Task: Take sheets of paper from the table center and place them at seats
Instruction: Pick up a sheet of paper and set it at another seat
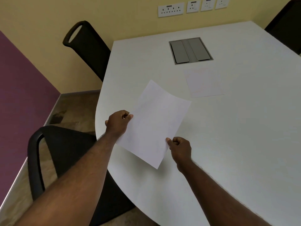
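A white sheet of paper (156,121) hangs slightly above the left part of the white table (236,128), tilted and a little curled at its far edge. My left hand (118,123) pinches its left edge, and my right hand (180,148) pinches its near right edge. More paper (204,83) lies flat at the table's centre, just in front of a grey cable hatch; how many sheets it holds is not visible. A black chair (61,152) stands at the table's near left side, under my left forearm.
A second black chair (88,46) stands at the far left of the table and a third (286,18) at the far right corner. The grey cable hatch (190,50) is set into the tabletop. Wall sockets (171,9) line the yellow wall.
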Demonstrator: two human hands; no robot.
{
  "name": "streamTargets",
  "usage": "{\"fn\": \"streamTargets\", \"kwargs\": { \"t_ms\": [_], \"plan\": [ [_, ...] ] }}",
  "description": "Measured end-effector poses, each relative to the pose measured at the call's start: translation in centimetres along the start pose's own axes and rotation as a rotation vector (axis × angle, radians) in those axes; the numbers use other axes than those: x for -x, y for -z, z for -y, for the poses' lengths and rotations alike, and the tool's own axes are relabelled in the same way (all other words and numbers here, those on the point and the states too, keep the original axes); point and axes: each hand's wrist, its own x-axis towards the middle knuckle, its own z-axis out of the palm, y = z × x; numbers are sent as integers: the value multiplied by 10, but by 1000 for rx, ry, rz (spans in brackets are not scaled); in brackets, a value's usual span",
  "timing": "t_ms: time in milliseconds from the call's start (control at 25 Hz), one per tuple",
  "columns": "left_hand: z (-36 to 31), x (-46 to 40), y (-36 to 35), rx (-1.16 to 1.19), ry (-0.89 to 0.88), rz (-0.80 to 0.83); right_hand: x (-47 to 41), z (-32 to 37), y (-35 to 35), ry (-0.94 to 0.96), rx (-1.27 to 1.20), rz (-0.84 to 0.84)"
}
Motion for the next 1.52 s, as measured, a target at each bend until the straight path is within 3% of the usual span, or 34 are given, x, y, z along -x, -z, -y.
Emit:
{"fn": "streamTargets", "kwargs": {
  "t_ms": [280,800,1040,1360,1520],
  "plan": [
    [42,-38,-44,-53,-7,70,-23,-32,-42,-100,60,-110],
    [85,-92,-108,-124,70,154,-78,-76,-93,-273,191,-150],
    [115,-111,-123,-144,67,253,-81,-77,-119,-362,293,-287],
    [136,-122,-125,-163,-23,345,-77,-79,-134,-362,330,-430],
    [140,-115,-123,-92,-96,291,-70,-78,-138,-303,277,-501]
  ]
}}
